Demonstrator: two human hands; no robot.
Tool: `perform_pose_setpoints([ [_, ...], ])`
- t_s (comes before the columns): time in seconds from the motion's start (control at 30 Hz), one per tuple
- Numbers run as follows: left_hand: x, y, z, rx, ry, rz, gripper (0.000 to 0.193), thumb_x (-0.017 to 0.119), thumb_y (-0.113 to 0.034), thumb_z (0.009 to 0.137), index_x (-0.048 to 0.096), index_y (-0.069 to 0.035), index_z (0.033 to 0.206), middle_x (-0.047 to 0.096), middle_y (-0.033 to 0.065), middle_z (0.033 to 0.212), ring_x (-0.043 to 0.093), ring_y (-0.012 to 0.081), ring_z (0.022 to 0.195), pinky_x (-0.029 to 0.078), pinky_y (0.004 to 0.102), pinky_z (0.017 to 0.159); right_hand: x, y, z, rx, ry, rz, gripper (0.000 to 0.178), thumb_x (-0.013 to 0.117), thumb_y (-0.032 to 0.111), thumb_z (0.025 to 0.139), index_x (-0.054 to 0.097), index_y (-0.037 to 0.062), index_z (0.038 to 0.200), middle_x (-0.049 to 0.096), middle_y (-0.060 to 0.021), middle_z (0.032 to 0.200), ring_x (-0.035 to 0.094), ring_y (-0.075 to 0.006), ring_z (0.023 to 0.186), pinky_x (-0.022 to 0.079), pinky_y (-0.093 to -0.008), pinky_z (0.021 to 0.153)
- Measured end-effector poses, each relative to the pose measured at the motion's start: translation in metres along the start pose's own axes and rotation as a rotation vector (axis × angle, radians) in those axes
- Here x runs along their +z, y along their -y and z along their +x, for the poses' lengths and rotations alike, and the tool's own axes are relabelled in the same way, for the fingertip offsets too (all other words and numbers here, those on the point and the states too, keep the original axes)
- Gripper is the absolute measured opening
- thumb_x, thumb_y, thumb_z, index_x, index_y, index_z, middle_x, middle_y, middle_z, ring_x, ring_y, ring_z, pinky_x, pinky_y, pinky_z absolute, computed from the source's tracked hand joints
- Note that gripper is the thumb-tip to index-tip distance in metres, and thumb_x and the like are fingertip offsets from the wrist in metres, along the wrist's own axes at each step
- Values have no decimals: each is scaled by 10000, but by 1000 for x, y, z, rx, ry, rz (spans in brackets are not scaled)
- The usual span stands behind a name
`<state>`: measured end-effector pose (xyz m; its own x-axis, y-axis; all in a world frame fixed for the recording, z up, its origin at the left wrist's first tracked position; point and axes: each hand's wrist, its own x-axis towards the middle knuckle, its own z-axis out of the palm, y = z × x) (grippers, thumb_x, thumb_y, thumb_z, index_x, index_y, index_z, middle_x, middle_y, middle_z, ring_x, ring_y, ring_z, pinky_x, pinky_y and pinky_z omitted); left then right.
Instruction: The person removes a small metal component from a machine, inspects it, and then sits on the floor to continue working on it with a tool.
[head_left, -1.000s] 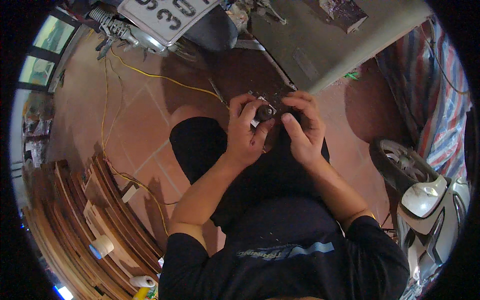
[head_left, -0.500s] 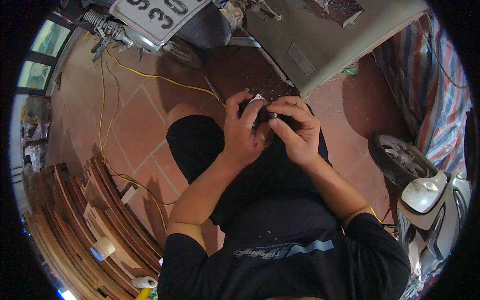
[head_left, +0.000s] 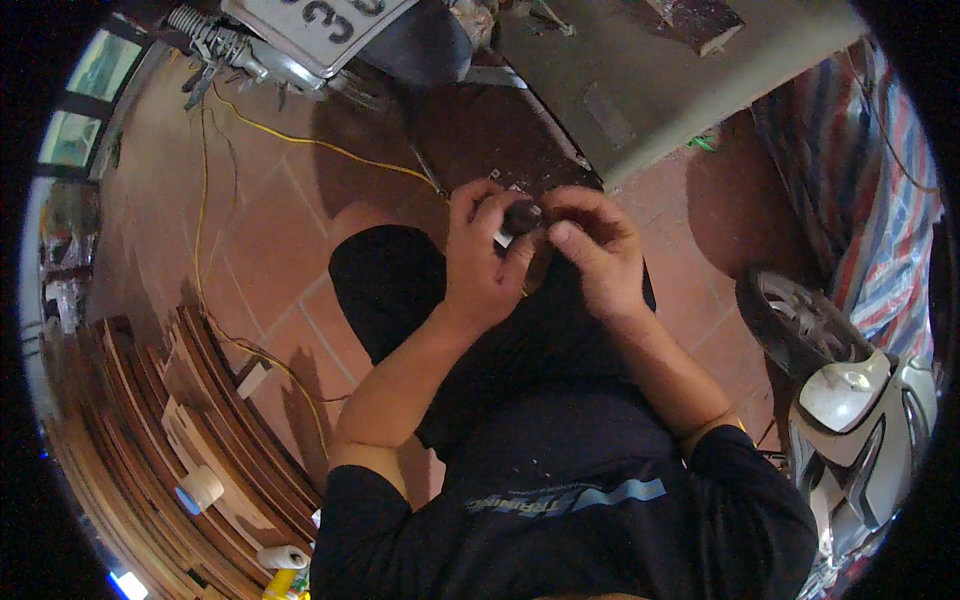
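Above my lap, my left hand (head_left: 482, 255) is closed around a dark brown, rounded object (head_left: 522, 216) with a white patch on its side; its exact kind does not show. My right hand (head_left: 603, 252) is close beside it, fingers curled and thumb bent in toward the object's end. Whatever sits between those right fingertips is hidden or too small to name.
A motorbike's rear with its plate (head_left: 325, 30) stands ahead on the left, near a large grey-green panel (head_left: 600, 110). A yellow cable (head_left: 330, 152) crosses the tiled floor. Wooden boards (head_left: 190, 430) lie at left; silver motorbike parts (head_left: 850, 420) and a striped tarp (head_left: 870, 190) are at right.
The dark object has turned, so its rounded brown end now faces up between my hands. The small metal-tipped piece at my right fingertips is no longer visible.
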<state>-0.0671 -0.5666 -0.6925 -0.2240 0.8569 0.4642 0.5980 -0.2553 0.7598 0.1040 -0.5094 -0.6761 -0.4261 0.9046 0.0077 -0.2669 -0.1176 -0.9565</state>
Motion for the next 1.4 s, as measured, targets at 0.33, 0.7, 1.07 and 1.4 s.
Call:
perform_pose_setpoints([
  [0.33, -75, 50, -19, -772, -858, -1149, 286, 525, -358, 1110, 643, -111, 1193, 708, 91, 1152, 692, 261, 1080, 570, 453, 944, -92, -178, 117, 304, -67, -659, 353, 742, 187, 976, 711, 25, 1289, 760, -131, 1149, 732, -232, 1031, 583, -368, 903],
  [0.7, -140, 60, -38, -866, -1210, -1208, 420, 655, -376, 964, 617, -70, 1249, 641, 186, 1292, 616, 383, 1239, 511, 558, 1077, -60, -323, 184, 201, 303, -1505, 614, 691, 307, 956, 559, 175, 1541, 535, -290, 1524, 607, -474, 1322, 541, -539, 1080],
  [1.07, -153, 76, -42, -960, -1358, -1249, 403, 725, -330, 899, 648, -60, 1188, 657, 209, 1275, 607, 407, 1243, 534, 557, 1050, -18, -358, 131, 279, 769, -1517, 396, 584, 166, 988, 655, 111, 1374, 619, -218, 1408, 628, -427, 1303, 525, -616, 1054],
  [1.4, -147, 87, -38, -915, -1017, -1495, 409, 758, -336, 874, 656, -82, 1179, 691, 177, 1209, 647, 401, 1170, 543, 587, 1011, 79, -362, 83, -448, 1063, -1481, 290, 633, 219, 964, 727, 132, 1223, 635, -118, 1368, 601, -308, 1291, 494, -544, 1025],
])
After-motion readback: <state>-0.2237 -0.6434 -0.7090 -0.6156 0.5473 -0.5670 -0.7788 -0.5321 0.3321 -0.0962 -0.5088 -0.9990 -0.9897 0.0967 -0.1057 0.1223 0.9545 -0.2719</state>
